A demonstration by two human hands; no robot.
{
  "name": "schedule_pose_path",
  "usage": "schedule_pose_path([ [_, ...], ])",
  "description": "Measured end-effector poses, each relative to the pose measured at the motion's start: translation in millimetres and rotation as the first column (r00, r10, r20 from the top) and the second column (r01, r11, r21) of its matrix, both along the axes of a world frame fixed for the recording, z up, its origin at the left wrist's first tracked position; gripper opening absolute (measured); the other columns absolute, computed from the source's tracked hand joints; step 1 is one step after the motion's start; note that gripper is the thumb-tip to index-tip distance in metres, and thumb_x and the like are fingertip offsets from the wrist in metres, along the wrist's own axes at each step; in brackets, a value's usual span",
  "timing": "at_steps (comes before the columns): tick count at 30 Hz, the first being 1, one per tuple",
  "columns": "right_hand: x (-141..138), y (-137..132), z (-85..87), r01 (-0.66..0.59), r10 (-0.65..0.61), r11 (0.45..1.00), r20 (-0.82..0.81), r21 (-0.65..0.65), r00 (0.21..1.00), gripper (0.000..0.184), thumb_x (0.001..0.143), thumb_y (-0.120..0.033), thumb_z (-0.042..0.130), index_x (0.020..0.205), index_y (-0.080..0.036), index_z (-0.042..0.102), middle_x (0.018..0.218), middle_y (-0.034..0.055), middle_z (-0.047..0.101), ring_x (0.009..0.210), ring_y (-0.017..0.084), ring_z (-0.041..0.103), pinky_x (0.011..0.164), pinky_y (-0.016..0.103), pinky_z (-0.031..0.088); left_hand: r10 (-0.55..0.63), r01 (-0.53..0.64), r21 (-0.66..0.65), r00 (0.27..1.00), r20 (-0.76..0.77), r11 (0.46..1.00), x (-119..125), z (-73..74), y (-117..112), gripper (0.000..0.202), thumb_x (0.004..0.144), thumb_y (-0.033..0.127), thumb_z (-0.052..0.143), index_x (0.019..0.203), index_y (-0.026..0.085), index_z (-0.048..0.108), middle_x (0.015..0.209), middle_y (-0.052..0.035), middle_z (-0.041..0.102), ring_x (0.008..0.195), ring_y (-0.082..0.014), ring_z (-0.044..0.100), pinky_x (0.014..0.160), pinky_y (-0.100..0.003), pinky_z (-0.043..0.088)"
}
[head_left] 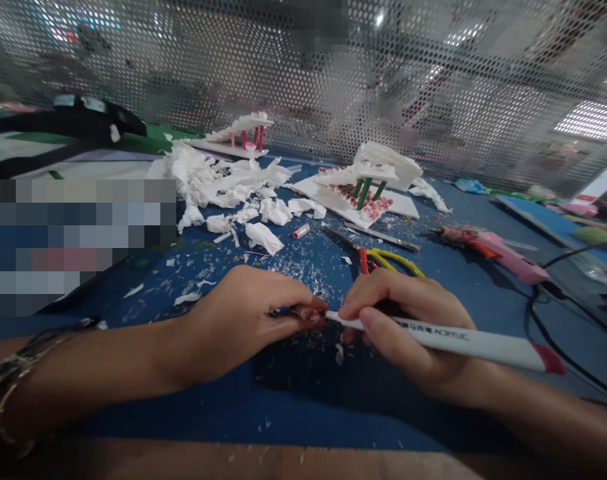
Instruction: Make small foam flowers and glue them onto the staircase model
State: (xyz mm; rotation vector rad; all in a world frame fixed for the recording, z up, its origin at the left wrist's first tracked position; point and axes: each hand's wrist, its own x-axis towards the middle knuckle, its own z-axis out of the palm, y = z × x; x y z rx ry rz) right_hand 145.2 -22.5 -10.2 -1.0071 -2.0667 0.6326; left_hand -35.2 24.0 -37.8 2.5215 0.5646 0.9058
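Observation:
My right hand (pixel 408 327) is closed around a white acrylic marker (pixel 463 340) with a red end cap, its tip pointing left. My left hand (pixel 243 320) pinches a small whitish piece (pixel 308 313) with pink marks between fingertips, right at the marker's tip. Both hands rest low over the blue work surface (pixel 283 400), scattered with white shavings. A bracelet is on my left wrist.
A heap of white foam scraps (pixel 218 180) lies behind. Two small white models on coloured posts stand at the back (pixel 246 133) and back right (pixel 363 187). Pliers with yellow and red handles (pixel 383 257), a pink glue gun (pixel 493 250) and black cables (pixel 558 320) lie right. Perforated mesh (pixel 333 80) closes the back.

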Motion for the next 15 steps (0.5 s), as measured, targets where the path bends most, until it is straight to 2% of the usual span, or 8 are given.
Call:
schedule_pose_path([
  [3, -0.4, -0.8, 0.1, -0.028, 0.028, 1.0, -0.048, 0.01, 0.998, 0.011, 0.073, -0.011, 0.043, 0.072, -0.016, 0.052, 0.056, -0.0008, 0.057, 0.047, 0.006, 0.052, 0.044, 0.016, 0.042, -0.002, 0.002, 0.021, 1.0, 0.009, 1.0, 0.3, 0.5, -0.7, 0.008, 0.075, 0.017, 0.054, 0.074, 0.016, 0.062, 0.061, 0.0047, 0.062, 0.052, -0.0045, 0.053, 0.048, -0.011, 0.035],
  [8, -2.7, -1.6, 1.5, -0.005, 0.001, 0.998, 0.069, 0.055, 0.998, 0.011, 0.069, -0.008, 0.044, 0.067, -0.015, 0.053, 0.057, 0.0001, 0.058, 0.049, 0.007, 0.053, 0.045, 0.016, 0.042, 0.006, -0.006, 0.034, 1.0, -0.003, 0.999, 0.9, -0.2, -2.5, 0.006, 0.073, 0.014, 0.056, 0.073, 0.017, 0.062, 0.059, 0.0057, 0.062, 0.049, -0.0039, 0.052, 0.046, -0.011, 0.034],
  [11, -2.1, -1.1, 1.4, 0.024, -0.027, 0.998, 0.054, 0.063, 0.998, 0.012, 0.07, -0.009, 0.043, 0.068, -0.016, 0.053, 0.057, -0.0009, 0.058, 0.047, 0.006, 0.052, 0.044, 0.016, 0.041, 0.012, -0.013, 0.029, 0.999, 0.03, 1.0, 0.7, -2.0, -2.0, 0.006, 0.073, 0.014, 0.056, 0.074, 0.017, 0.062, 0.061, 0.0056, 0.063, 0.05, -0.0037, 0.053, 0.046, -0.01, 0.035],
  [15, -2.0, -0.2, 2.1, -0.029, 0.027, 0.997, 0.029, 0.067, 0.999, 0.013, 0.069, -0.008, 0.043, 0.069, -0.016, 0.053, 0.058, -0.001, 0.058, 0.049, 0.006, 0.053, 0.047, 0.016, 0.043, 0.018, -0.017, -0.016, 0.999, 0.044, 1.0, 1.7, -2.0, -1.3, 0.006, 0.072, 0.017, 0.058, 0.074, 0.017, 0.063, 0.061, 0.006, 0.064, 0.049, -0.0034, 0.053, 0.045, -0.01, 0.035],
])
